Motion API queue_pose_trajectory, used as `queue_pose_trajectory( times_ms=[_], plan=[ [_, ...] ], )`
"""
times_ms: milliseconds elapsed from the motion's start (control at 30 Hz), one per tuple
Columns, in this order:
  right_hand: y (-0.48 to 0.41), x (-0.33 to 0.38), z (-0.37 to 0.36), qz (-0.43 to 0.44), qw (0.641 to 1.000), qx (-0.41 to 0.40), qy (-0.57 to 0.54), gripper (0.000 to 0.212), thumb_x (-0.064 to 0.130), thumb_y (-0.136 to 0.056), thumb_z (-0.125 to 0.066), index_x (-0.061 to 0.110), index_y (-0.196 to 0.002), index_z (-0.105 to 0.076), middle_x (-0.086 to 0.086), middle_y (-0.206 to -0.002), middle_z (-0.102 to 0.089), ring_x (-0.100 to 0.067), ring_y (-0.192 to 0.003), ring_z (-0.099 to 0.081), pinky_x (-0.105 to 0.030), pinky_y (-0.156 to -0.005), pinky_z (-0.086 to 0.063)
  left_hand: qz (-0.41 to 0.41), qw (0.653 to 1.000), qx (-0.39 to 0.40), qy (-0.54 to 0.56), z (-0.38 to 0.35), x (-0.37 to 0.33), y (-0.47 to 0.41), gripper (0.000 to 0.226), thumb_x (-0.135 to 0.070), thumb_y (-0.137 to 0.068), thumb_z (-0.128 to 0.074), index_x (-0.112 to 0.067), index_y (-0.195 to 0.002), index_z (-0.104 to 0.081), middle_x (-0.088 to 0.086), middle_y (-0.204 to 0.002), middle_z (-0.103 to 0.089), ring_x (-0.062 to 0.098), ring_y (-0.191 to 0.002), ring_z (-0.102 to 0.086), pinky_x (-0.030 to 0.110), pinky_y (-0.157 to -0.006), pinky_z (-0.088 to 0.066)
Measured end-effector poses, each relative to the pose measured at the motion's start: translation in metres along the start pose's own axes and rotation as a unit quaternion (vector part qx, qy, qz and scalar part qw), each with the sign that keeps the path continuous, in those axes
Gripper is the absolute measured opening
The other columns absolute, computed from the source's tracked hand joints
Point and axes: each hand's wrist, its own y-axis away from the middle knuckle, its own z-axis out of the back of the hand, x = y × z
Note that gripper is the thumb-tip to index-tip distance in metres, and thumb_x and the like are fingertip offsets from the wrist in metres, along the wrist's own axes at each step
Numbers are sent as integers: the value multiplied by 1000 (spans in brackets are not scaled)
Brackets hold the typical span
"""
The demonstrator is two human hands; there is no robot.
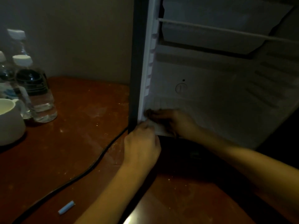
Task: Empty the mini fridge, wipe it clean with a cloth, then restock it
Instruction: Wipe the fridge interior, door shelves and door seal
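Observation:
The mini fridge (210,110) stands open on the wooden table, and its white inside holds no items that I can see. A white cloth (157,129) lies at the lower left corner of the opening. My left hand (142,143) grips the cloth from outside, fingers curled, right by the dark door frame (135,70). My right hand (171,122) reaches inside along the fridge floor and holds the same cloth, its fingertips at the left wall. The dim light hides much of the cloth under both hands.
Several water bottles (37,88) and a white mug (9,122) stand at the table's left edge. A black cable (80,173) runs across the table (72,126) to the fridge. A small pale blue cylinder (66,207) lies near the front. A wire shelf (226,31) spans the fridge's top.

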Motion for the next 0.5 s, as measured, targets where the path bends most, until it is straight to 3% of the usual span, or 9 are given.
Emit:
queue_pose_trajectory(
  times_ms=[33, 67, 100, 133, 200, 267, 367, 433, 500],
  plan=[
    [-18, -14, 1, 13, 999, -16, 45, 29, 30, -94, -59, 32, -122, -67, 2, -121, -68, -28, -99, -66, -37, -88, -53, -15, 1000, -21, 5, -2, 5, -2, 29, -11, -66, -79, -10, -95, -75, 9, -104, -72, 24, -76, -72, 28, -55, -55],
    [-36, -26, 3, -6, 996, -34, 82, 29, 36, -94, -58, 31, -120, -68, 2, -105, -73, -25, -77, -65, -32, -68, -54, -35, 999, -33, 8, -6, 8, -3, 32, -7, -63, -79, -7, -95, -75, 11, -108, -72, 26, -81, -72, 30, -56, -57],
    [-53, -38, 5, -35, 993, -32, 112, 29, 34, -96, -56, 28, -122, -68, 1, -99, -74, -22, -68, -62, -27, -60, -50, -51, 998, -41, 12, -11, 9, -2, 33, -7, -64, -75, -5, -96, -75, 12, -109, -72, 26, -85, -72, 31, -58, -57],
    [-69, -43, 6, -101, 992, -22, 69, 30, 24, -98, -53, 25, -126, -65, -3, -105, -72, -23, -76, -63, -26, -67, -50, -64, 997, -41, 12, -13, 8, -1, 31, -7, -64, -73, -5, -95, -76, 12, -107, -72, 25, -85, -72, 29, -58, -57],
    [-91, -45, 5, -170, 980, -31, 94, 38, 6, -97, -48, 18, -130, -61, -10, -129, -61, -28, -114, -58, -30, -96, -43, -75, 996, -43, 22, -15, 6, 1, 27, -6, -58, -80, -6, -85, -76, 9, -96, -74, 22, -73, -72, 22, -52, -53],
    [-89, -38, 2, -173, 980, -27, 98, 40, 4, -97, -48, 19, -132, -60, -7, -137, -57, -27, -122, -54, -27, -102, -39, -63, 997, -39, 34, -16, 6, -1, 30, -2, -50, -86, -6, -77, -75, 9, -89, -74, 22, -65, -71, 22, -49, -51],
    [-41, -10, 1, -76, 995, -19, 67, 48, -2, -93, -51, 24, -133, -58, 1, -140, -53, -17, -127, -51, -14, -102, -32, -56, 996, -60, 38, -23, 8, -1, 27, 0, -52, -84, -5, -77, -75, 12, -84, -73, 28, -61, -69, 28, -47, -53],
    [-1, 9, 3, 1, 999, 2, 43, 53, -2, -90, -54, 30, -133, -54, 7, -142, -49, -8, -130, -45, -14, -108, -29, -61, 996, -69, 15, -24, 6, 0, 22, -4, -54, -83, -11, -73, -74, 8, -75, -72, 25, -54, -66, 27, -43, -49],
    [9, 8, 1, 24, 999, 12, 44, 51, 4, -93, -54, 34, -133, -51, 10, -142, -48, -6, -129, -46, -21, -111, -33, -61, 996, -72, 9, -23, 5, 1, 18, -7, -54, -82, -14, -68, -72, 4, -68, -69, 23, -50, -62, 25, -41, -45]
  ],
)
